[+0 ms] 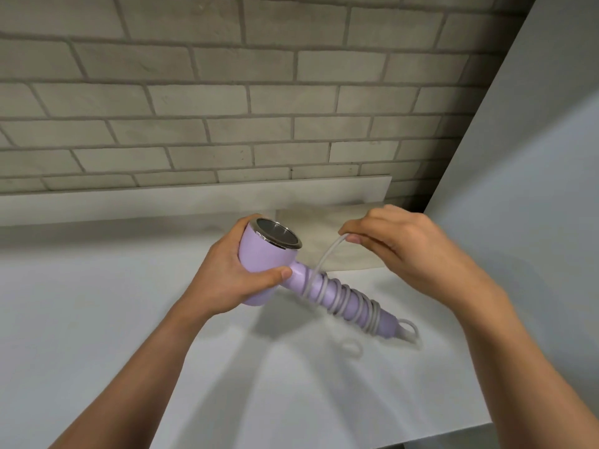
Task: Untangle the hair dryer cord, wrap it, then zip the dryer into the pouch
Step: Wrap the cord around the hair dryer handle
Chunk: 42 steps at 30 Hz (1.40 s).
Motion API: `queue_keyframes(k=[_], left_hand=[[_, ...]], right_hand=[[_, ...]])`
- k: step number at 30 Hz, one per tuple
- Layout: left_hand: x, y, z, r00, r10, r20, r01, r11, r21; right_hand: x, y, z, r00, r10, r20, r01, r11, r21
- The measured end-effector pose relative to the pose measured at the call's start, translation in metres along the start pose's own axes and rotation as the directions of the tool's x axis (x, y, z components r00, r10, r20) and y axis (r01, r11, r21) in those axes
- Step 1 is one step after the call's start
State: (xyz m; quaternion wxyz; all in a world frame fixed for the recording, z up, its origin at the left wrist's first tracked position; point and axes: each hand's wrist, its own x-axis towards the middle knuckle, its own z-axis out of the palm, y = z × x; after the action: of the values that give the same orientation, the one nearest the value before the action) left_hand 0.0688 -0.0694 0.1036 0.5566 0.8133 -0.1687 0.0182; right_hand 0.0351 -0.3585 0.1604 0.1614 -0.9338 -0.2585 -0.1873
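Left hand [227, 277] wrapped round head of hair dryer [269, 260], held just above desk [97, 303]. Handle's long axis runs from head down toward lower right. Right hand [398, 244] above handle, fingers [351, 238] pinching cord [324, 260]. Free strand slants down-left to top coil; coils cover most of handle. Right hand nearer for next turn. Flat beige pouch [311, 222] on desk behind, zip not visible. Brick wall [194, 92] beyond. Nothing obstructing.

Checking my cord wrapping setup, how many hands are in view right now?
2. The left hand grips the head of the hair dryer; the right hand pinches the cord above the wrapped handle. Nothing suggests another hand is hidden.
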Motion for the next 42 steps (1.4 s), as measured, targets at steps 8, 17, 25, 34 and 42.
queue_keyframes(k=[8,17,25,34,42], left_hand=[[-0.005,0.011,-0.008,0.992,0.046,0.116,-0.020,0.976,-0.218],[-0.004,0.015,-0.003,0.997,-0.018,0.081,0.052,0.900,-0.433],[0.003,0.009,0.008,0.983,-0.148,-0.107,0.069,0.844,-0.532],[0.011,-0.003,0.017,0.866,-0.325,-0.380,0.092,0.851,-0.518],[0.013,-0.006,0.015,0.809,-0.290,-0.510,0.105,0.927,-0.361]], right_hand=[[0.002,0.021,0.005,1.000,-0.009,-0.004,0.009,0.990,0.140],[-0.007,0.010,0.030,0.998,0.062,0.032,-0.069,0.941,0.331],[-0.050,-0.001,0.106,0.885,0.290,0.365,-0.406,0.864,0.298],[-0.033,-0.076,0.094,0.838,0.208,0.505,-0.396,0.868,0.300],[-0.030,-0.100,0.074,0.840,0.250,0.482,-0.355,0.924,0.140]])
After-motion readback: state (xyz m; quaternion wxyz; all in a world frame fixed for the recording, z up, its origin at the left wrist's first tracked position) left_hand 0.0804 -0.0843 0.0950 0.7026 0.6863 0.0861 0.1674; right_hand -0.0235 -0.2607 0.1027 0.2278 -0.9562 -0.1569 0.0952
